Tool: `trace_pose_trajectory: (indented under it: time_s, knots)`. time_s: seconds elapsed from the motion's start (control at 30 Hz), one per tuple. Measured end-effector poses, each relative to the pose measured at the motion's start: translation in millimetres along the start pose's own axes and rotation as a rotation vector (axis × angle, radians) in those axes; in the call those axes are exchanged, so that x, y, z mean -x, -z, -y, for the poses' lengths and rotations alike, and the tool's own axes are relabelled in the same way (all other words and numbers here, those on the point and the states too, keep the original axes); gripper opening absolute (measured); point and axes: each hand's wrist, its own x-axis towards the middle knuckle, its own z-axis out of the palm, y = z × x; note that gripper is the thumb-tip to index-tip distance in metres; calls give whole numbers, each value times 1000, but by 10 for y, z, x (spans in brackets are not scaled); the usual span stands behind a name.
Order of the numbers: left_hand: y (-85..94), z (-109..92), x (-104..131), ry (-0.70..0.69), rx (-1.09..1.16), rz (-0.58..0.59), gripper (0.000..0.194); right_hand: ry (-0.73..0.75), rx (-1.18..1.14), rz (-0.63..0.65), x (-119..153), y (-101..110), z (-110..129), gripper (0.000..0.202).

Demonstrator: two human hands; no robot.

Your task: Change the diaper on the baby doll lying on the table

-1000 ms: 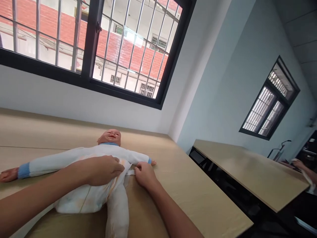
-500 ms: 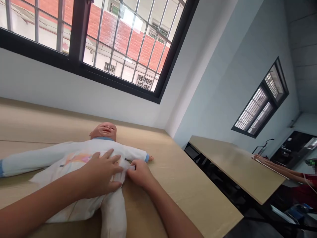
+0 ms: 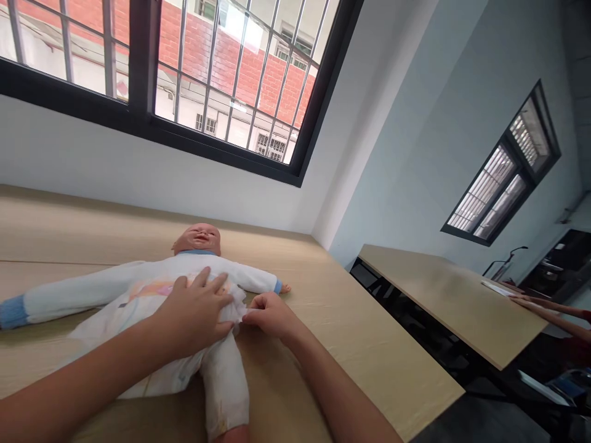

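A baby doll (image 3: 203, 239) in a white outfit with blue cuffs lies on its back on the wooden table (image 3: 351, 363). Around its middle is a white diaper (image 3: 138, 307) with a coloured print on the front. My left hand (image 3: 196, 314) rests flat on the diaper's front, fingers spread. At the diaper's side, my right hand (image 3: 272, 317) pinches a white edge or tab of it between thumb and forefinger. My left forearm hides part of the doll's lower body.
A barred window (image 3: 231, 80) is in the wall behind the table. To the right stands a second wooden table (image 3: 438, 295), with dark shelving under its top. Another person's hands (image 3: 521, 300) rest at its far side, by a white sheet.
The right hand has pulled the diaper's side edge slightly outward. The left hand stays pressed on the front. The view has shifted a little, and the other person's arms have moved.
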Motion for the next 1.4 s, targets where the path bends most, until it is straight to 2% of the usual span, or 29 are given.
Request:
trace_pose_trajectory:
  time_s: [0.17,0.23,0.33,0.5,0.67,0.77,0.9,1.1,1.23,1.4]
  knots:
    - [-12,49,-29,-285,76,-16,35,3,-110,12,52,-12,57,21]
    - [1,48,-32,-327,91,-2,34,-17,-125,-14,72,-6,73,21]
    - [15,46,-27,-255,117,0,29,-29,-132,-35,81,8,75,20]
    - [41,41,-55,-87,124,74,47,-35,-212,-14,47,25,54,21]
    - [76,10,-106,19,115,155,61,-32,-218,5,75,40,84,21]
    - [87,-6,-104,34,122,147,60,-1,-232,12,97,36,101,20]
    - [82,-9,-82,6,152,85,54,51,-410,0,75,-26,113,26]
    - [48,-17,-107,8,144,52,55,39,-624,-74,-15,-253,119,37]
    - [82,-44,-117,23,147,54,58,67,-711,-73,-53,-398,103,39]
    - [94,-64,-120,47,178,4,59,128,-768,-50,-121,-476,82,38]
